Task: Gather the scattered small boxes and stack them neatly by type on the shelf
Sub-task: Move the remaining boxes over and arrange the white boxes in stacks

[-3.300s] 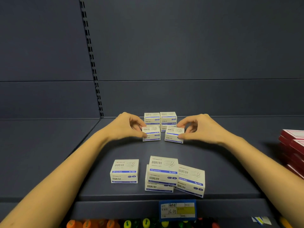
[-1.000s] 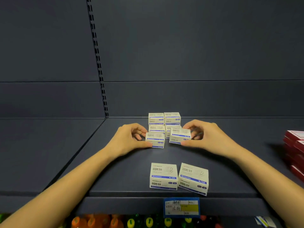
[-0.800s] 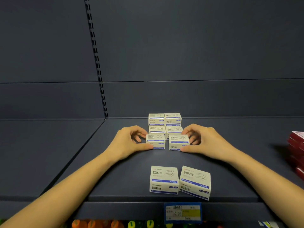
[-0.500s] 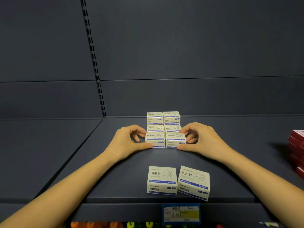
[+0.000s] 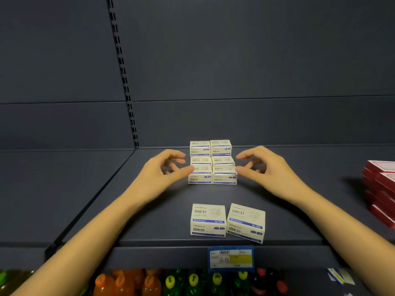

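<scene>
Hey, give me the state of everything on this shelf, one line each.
Left hand, loosely curled, holding nothing.
Right hand, loosely curled, holding nothing.
Small box stack, closed, squared up, two columns.
Left front box, closed, lying flat, unstacked.
Right front box, closed, flat, turned askew.
Red boxes, stacked, partly cropped.

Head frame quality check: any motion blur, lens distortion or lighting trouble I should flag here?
Head view: dim light, no glare; the left hand and right hand show motion blur at the fingers; the small boxes are fairly sharp; the price label and bottles below are soft; the slotted upright leans from wide-angle distortion.
</scene>
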{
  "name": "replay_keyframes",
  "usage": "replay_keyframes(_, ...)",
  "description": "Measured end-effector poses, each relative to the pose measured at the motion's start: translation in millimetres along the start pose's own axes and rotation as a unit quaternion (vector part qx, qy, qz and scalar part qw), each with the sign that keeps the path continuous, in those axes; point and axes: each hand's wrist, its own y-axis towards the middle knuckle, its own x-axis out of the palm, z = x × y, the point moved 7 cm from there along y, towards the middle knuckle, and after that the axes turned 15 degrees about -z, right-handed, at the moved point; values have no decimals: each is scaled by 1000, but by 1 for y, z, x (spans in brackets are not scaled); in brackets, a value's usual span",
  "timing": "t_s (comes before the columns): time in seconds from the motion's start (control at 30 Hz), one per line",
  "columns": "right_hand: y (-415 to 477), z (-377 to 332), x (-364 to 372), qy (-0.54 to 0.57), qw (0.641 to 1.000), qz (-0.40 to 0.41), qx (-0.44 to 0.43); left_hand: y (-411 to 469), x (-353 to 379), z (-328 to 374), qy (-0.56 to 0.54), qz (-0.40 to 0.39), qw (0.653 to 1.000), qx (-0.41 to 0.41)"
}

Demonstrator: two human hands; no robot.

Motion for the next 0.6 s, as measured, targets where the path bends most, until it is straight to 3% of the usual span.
replay_keyframes(0.1,-19,-14,-6,13,1000,-24,-8,-23,13,19,-34,-108,993,31)
replay_keyframes(0.23,-49,-34,-5,15,995,-96,-17,-51,29,25,46,-215,975,32)
replay_keyframes(0.37,-69,-47,5,-48,986,-161,-25,-59,36,25,83,-208,974,43)
replay_keyframes(0.6,-74,-42,17,-166,969,-182,-9,-59,36,19,72,-177,980,47)
